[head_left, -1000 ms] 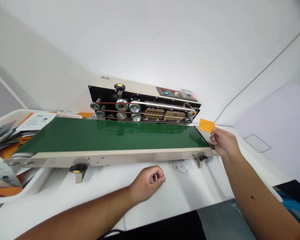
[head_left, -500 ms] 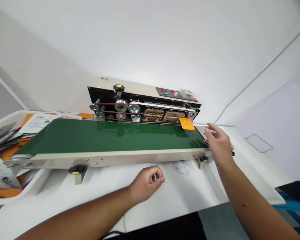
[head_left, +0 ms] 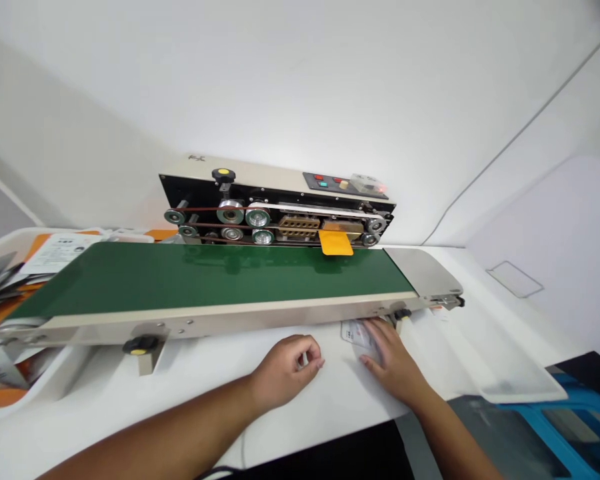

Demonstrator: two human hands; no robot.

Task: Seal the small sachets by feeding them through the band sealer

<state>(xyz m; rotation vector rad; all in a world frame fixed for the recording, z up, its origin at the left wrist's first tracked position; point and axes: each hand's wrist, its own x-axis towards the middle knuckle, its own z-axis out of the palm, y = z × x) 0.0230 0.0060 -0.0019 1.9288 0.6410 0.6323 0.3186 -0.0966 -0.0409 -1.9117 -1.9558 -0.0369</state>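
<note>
My left hand (head_left: 286,375) rests above the white table in front of the conveyor, fingers curled to the thumb in a loop with nothing visible in them. Stretched forward, my right hand (head_left: 394,363) lies over a flat printed packet (head_left: 351,333) on the table, below the conveyor's front rail; its fingers cover the packet's right part. An orange pouch (head_left: 337,243) hangs from the band sealing machine (head_left: 250,175), its upper edge in the sealing track. Under the pouch runs the green conveyor belt (head_left: 215,277).
At the left, a white bin (head_left: 73,380) holds several printed and orange packets. A translucent white tray (head_left: 510,383) stands at the right. Black knobs (head_left: 140,345) stick out below the conveyor's front rail. A blue stool (head_left: 527,417) is at the lower right.
My right hand has come down from the belt's right end to the packet on the table. The orange pouch has moved left along the sealer. My left hand keeps its curled shape.
</note>
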